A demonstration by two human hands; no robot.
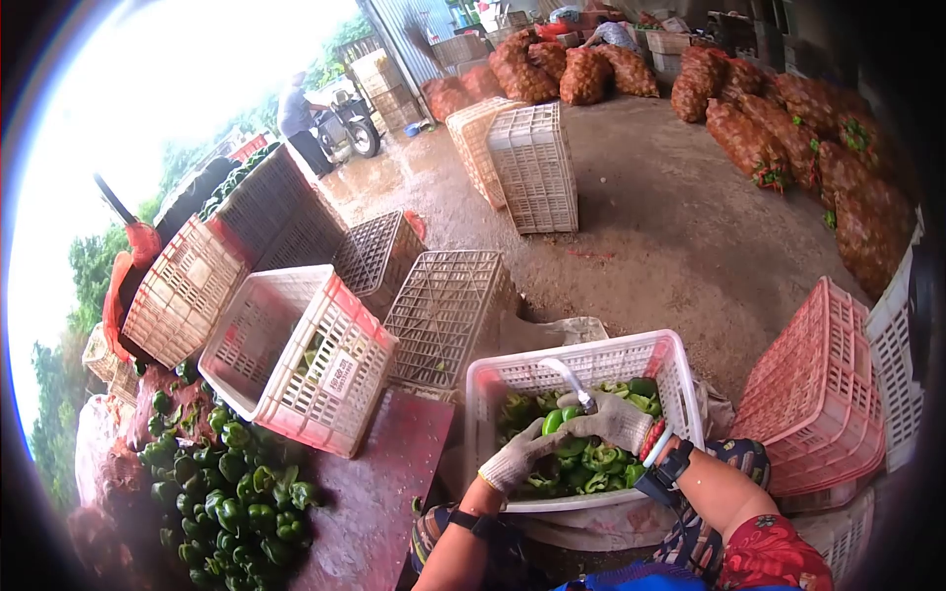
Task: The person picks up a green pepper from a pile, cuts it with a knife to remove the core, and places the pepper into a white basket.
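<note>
Both my hands wear pale knit gloves above a white plastic crate (687, 394) full of green pepper pieces (601, 461). A green bell pepper (554, 422) is gripped in the fingers of my left hand (517, 460). My right hand (613, 422) is closed around a curved metal tool (570, 372), whose silvery bent end rises over the crate; its grip is hidden by the glove. The fingers of the two hands meet near the pepper.
A heap of whole green peppers (241, 502) lies on the left beside a tilted white-and-red crate (330, 360). Stacked red crates (813, 394) stand at right. Net sacks (744, 138) line the back. A person (296, 116) stands by a motorcycle (350, 128).
</note>
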